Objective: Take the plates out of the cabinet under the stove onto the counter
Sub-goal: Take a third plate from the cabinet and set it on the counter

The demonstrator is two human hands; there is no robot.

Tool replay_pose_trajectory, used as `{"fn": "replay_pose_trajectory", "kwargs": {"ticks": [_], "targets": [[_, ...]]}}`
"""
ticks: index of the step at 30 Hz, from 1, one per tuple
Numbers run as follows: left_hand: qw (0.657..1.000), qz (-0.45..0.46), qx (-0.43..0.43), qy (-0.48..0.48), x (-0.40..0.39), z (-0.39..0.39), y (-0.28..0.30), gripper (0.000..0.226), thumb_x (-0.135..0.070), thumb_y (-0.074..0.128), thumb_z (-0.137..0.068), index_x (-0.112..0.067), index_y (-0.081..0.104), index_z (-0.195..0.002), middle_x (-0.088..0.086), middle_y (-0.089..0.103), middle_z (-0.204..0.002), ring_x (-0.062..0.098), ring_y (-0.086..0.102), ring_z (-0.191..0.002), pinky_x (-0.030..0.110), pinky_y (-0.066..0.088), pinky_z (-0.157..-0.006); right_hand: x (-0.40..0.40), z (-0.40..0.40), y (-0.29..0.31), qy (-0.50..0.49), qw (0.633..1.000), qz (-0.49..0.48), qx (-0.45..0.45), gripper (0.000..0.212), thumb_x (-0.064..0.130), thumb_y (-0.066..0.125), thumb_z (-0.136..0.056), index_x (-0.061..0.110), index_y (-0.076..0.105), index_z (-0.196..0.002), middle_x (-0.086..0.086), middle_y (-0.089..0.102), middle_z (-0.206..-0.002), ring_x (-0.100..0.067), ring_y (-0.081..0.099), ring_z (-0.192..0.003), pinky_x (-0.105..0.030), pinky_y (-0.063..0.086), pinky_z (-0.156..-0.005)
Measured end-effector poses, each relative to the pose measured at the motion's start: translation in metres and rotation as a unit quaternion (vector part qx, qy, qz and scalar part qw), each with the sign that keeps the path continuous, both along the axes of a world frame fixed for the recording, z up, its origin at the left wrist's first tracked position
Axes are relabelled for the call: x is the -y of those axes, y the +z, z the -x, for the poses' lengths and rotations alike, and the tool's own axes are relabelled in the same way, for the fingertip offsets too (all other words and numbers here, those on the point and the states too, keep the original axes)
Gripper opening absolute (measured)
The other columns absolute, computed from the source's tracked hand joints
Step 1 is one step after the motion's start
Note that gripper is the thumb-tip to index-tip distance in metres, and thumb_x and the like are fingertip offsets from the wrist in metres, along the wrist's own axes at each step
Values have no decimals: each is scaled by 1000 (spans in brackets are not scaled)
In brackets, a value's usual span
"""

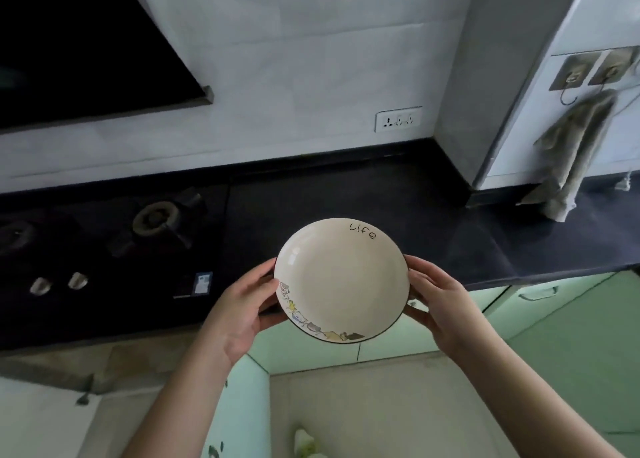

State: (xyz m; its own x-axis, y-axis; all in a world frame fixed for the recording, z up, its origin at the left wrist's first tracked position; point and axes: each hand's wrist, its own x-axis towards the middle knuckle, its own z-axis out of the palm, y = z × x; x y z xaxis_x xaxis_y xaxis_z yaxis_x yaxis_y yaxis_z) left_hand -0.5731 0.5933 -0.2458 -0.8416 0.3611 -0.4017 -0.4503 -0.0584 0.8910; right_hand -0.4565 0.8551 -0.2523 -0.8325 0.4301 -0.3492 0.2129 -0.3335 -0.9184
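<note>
Fingers [268, 274] of the left hand [239, 314] and right hand [438, 301] are curling around opposite rims of the plate [341, 281], gripping it level above the near edge of the dark table [346, 194], right of the stove [114, 236], probably for steady setting down.

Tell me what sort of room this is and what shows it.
Most likely a home kitchen. A gas stove is set into a dark counter, a range hood hangs above it, and both hands hold a plate over the counter's edge.
</note>
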Motion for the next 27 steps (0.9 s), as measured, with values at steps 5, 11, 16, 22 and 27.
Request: {"fn": "replay_pose_trajectory", "kwargs": {"ticks": [5, 11, 16, 22, 27], "targets": [[1000, -14, 3, 26, 34, 48, -10, 36, -10, 58, -96, -29, 65, -125, -1, 72, -118, 17, 68, -108, 38, 61, -70, 26, 66, -2, 21, 1000, -3, 4, 24, 15, 52, -99, 24, 69, -113, -1, 76, -102, -19, 73, -90, -29, 59, -65], [998, -16, 26, 48, 68, 101, -26, 35, -11, 58, -97, -34, 67, -121, 0, 71, -120, 18, 66, -112, 39, 59, -72, 57, 128, -10, 44, 999, -21, 24, 22, 17, 53, -99, 27, 70, -110, 4, 76, -100, -15, 73, -88, -27, 59, -63], [997, -9, 46, 63, 75, 133, -40, 38, -8, 57, -97, -27, 62, -130, 3, 68, -125, 20, 65, -113, 35, 58, -67, 68, 163, -26, 47, 998, -21, 47, 24, 14, 51, -99, 26, 68, -112, 2, 76, -101, -19, 73, -90, -28, 59, -65], [996, -3, 60, 70, 65, 172, -67, 42, -4, 56, -97, -22, 58, -135, 7, 64, -129, 24, 62, -118, 43, 58, -76, 55, 207, -53, 55, 995, -24, 78, 23, 14, 54, -97, 28, 67, -111, 6, 75, -95, -15, 73, -84, -28, 59, -61], [993, 19, 69, 90, 46, 204, -99, 42, -5, 57, -97, -23, 57, -136, 6, 61, -133, 24, 60, -120, 44, 58, -78, 38, 247, -78, 63, 991, -29, 114, 23, 14, 57, -95, 29, 65, -111, 3, 72, -104, -17, 71, -90, -29, 59, -63]]}}
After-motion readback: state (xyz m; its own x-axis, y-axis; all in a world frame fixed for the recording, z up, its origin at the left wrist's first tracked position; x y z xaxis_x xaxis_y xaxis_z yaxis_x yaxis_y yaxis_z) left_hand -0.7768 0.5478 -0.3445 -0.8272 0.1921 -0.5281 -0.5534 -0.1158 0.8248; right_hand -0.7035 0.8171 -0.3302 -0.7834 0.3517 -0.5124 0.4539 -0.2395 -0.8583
